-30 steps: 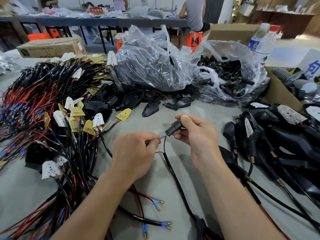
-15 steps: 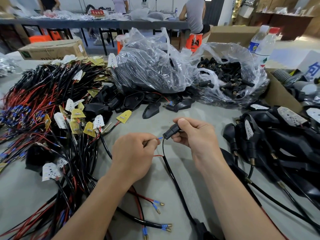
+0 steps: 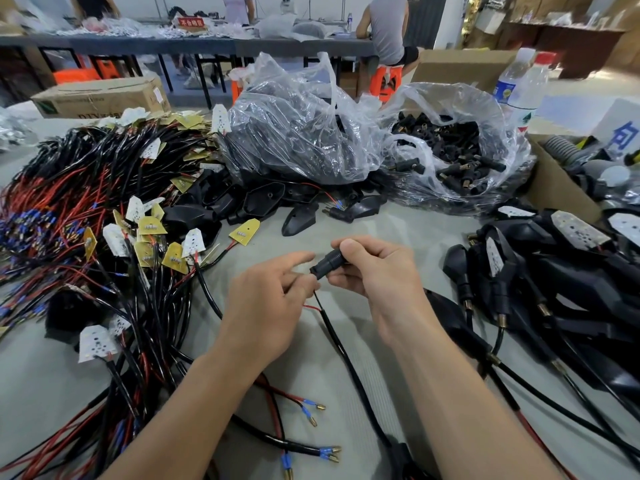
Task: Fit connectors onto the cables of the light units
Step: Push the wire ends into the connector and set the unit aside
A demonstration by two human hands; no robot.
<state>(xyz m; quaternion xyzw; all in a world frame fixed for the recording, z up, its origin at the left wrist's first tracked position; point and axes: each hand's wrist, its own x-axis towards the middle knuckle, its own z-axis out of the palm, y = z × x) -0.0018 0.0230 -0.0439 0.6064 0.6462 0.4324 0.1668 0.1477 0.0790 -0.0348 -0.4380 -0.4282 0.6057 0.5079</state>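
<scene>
Two hands meet over the grey table [image 3: 398, 225]: our right hand [image 3: 377, 271] pinches the short black ribbed plastic connector [image 3: 329, 264], and our left hand [image 3: 266, 303] pinches the thin black cable [image 3: 346, 355] by its end, at the connector's mouth. Threading, we judge; next, feed it straight through.

A long dark table [image 3: 207, 43] on black legs runs across from 10 to 12 o'clock, with orange stools [image 3: 386, 79] beneath and beside it. A person in a grey sleeveless top [image 3: 388, 29] sits at its 1 o'clock end. At 2 o'clock stands what looks like brown wooden cabinetry [image 3: 571, 39], blurred, above a pale, brightly lit floor [image 3: 585, 95]; the near worktop [image 3: 41, 375] is grey.
</scene>
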